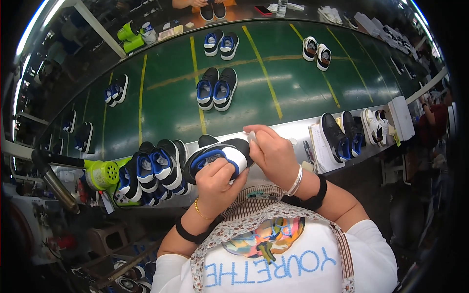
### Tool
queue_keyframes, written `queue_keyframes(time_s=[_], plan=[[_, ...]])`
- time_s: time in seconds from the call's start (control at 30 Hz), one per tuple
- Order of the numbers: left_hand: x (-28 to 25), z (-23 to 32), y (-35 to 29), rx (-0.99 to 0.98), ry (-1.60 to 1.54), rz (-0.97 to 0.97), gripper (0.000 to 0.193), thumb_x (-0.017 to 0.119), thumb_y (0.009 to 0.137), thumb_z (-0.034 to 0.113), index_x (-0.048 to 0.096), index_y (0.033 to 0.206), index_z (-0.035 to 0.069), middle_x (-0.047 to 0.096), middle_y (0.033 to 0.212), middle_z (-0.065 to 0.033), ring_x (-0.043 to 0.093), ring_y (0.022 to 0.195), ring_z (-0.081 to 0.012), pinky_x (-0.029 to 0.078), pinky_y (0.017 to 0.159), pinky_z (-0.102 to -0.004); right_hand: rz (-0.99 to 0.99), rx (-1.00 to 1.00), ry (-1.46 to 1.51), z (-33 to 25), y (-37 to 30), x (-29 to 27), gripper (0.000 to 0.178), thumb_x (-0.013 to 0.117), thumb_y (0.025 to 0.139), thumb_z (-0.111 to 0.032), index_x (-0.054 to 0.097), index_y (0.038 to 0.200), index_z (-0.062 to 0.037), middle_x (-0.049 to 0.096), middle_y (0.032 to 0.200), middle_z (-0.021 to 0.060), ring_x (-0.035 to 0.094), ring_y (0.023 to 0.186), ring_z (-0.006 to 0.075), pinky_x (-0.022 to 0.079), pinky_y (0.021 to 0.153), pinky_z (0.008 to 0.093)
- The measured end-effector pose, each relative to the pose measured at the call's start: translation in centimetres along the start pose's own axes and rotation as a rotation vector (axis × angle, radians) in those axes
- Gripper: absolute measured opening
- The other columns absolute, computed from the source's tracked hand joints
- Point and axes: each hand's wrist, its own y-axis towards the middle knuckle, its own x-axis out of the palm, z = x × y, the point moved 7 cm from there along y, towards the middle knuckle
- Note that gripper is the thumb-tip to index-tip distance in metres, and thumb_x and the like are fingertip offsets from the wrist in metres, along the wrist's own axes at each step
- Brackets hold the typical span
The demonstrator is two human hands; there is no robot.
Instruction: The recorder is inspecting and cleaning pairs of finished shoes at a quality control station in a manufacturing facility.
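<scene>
The left hand is closed over a black shoe with blue lining, fingers at its opening, held up just off the near edge of the green table. The right hand, beside the heel, is curled narrow, pinching a small white piece. Big blue letters are stitched across the person's white shirt; print on the papers, near the table's near edge to the right, is too small for me to read. A metal ledge borders that edge, crowded by a row of shoes on the left and black shoes on the right. Between ledge and the nearest pair of shoes on the table, there's a band of green to move in.
</scene>
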Motion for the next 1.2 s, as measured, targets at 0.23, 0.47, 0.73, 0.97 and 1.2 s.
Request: queue_keyframes(time_s=[0.23,0.47,0.73,0.97,1.2], plan=[[0.9,-1.7,-1.1,0.010,-0.221,-0.101,0.020,0.074,0.058,0.005,0.056,0.066,0.003,0.053,0.064,-0.0070,0.051,0.053,-0.0205,0.040,0.047,-0.0283,-0.185,0.500,0.592,7.8,1.1,4.1,0.026,0.045,0.087,-0.021,0.049,0.077,0.0027,0.052,0.070,0.0179,0.053,0.066,0.0324,0.042,0.059,0.0368],[2.2,-4.4,-1.9,-0.212,-0.458,-0.131,0.021,0.075,0.062,0.008,0.063,0.079,0.002,0.058,0.073,-0.0083,0.056,0.065,-0.0207,0.044,0.061,-0.0274,-0.433,0.547,-0.195,24.0,-12.3,7.1,0.038,0.046,0.088,-0.035,0.052,0.092,0.0022,0.058,0.074,0.0234,0.057,0.076,0.0391,0.044,0.071,0.0417],[11.7,-2.2,-4.1,0.387,-0.218,-0.555,0.015,0.065,0.065,0.013,0.056,0.075,0.006,0.057,0.081,-0.0035,0.055,0.079,-0.0194,0.043,0.076,-0.0325,-0.434,0.597,-0.417,27.2,-18.2,6.4,0.044,0.051,0.085,-0.029,0.040,0.120,-0.0050,0.043,0.112,0.0237,0.052,0.095,0.0405,0.046,0.076,0.0438],[19.6,-9.6,-15.1,0.305,0.302,-1.029,0.013,0.060,0.067,0.011,0.056,0.079,0.008,0.056,0.081,-0.0036,0.056,0.079,-0.0195,0.042,0.078,-0.0341,-0.485,0.319,-0.284,22.0,-15.7,6.4,0.040,0.055,0.082,-0.020,0.044,0.117,-0.0055,0.046,0.111,0.0188,0.053,0.093,0.0351,0.046,0.077,0.0406],[10.8,-11.2,-14.3,-0.403,0.165,-0.503,0.024,0.060,0.070,0.009,0.058,0.093,0.004,0.057,0.103,-0.0087,0.055,0.095,-0.0273,0.044,0.082,-0.0364,-0.947,0.054,-0.064,13.5,-12.1,11.2,0.043,0.063,0.075,-0.021,0.048,0.115,-0.0139,0.052,0.095,0.0177,0.055,0.088,0.0318,0.046,0.074,0.0396]])
